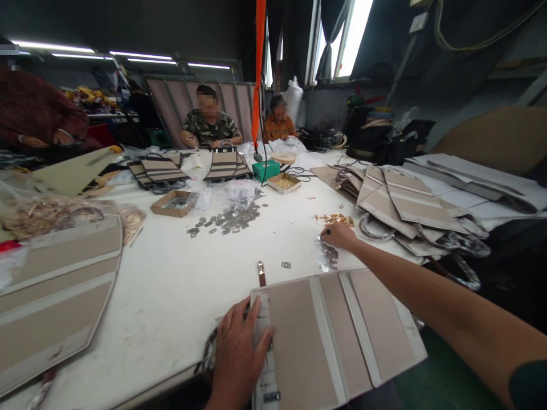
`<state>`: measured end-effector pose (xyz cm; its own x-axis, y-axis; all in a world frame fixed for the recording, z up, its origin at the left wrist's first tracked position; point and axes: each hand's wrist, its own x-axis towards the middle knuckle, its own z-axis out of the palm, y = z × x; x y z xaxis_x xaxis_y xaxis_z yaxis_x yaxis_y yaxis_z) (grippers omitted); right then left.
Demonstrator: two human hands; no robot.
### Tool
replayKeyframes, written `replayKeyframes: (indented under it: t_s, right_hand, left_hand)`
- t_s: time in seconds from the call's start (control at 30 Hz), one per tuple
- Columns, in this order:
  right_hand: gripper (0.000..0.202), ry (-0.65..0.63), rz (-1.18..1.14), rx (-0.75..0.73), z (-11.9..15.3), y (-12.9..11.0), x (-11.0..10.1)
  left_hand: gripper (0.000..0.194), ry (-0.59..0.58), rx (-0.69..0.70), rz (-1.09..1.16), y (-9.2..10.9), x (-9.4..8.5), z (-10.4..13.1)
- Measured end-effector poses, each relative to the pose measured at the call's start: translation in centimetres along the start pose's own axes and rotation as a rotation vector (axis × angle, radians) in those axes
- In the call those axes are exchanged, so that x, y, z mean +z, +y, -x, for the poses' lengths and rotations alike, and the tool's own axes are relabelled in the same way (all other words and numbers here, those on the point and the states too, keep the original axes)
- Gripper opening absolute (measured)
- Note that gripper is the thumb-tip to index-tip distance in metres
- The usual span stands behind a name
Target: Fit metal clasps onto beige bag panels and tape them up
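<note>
Near the table's front edge lies a beige bag panel (294,336) with pale strips. My left hand (241,344) rests on its left edge, fingers spread. A brown strap with a metal clasp (261,273) sticks out beyond the panel's far edge. Farther right, my right hand (337,235) is closed round a small dark tool (326,232), above a clear bag of small metal parts (328,256). Gold-coloured parts (335,218) lie just behind this hand. One flat metal plate (286,265) sits alone on the table (183,302).
Loose metal plates (235,219) are heaped at the centre, near a cardboard box (171,203), a green box (265,169) and a tray of gold parts (284,183). Stacked panels (410,199) stand right; another panel (64,285) lies left. Several people (210,121) sit or stand beyond.
</note>
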<state>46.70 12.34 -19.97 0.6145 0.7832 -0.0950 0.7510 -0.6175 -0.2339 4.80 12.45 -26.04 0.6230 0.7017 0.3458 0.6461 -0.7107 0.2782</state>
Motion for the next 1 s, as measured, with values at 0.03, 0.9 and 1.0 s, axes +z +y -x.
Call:
replayKeyframes:
  t_s: [0.03, 0.9, 1.0]
  right_hand:
    - [0.027, -0.003, -0.002, 0.004, -0.3, 0.2, 0.5]
    - [0.020, -0.383, 0.049, -0.185, -4.9, 0.9, -0.8]
    - [0.015, -0.367, 0.014, -0.212, -3.7, 1.0, -1.5]
  left_hand:
    - [0.052, -0.001, 0.001, -0.001, 0.0, 0.1, 0.0]
    - [0.056, -0.053, -0.073, 0.122, 1.6, -1.4, 0.3]
    - [0.055, -0.056, -0.077, 0.117, 1.5, -1.4, 0.1]
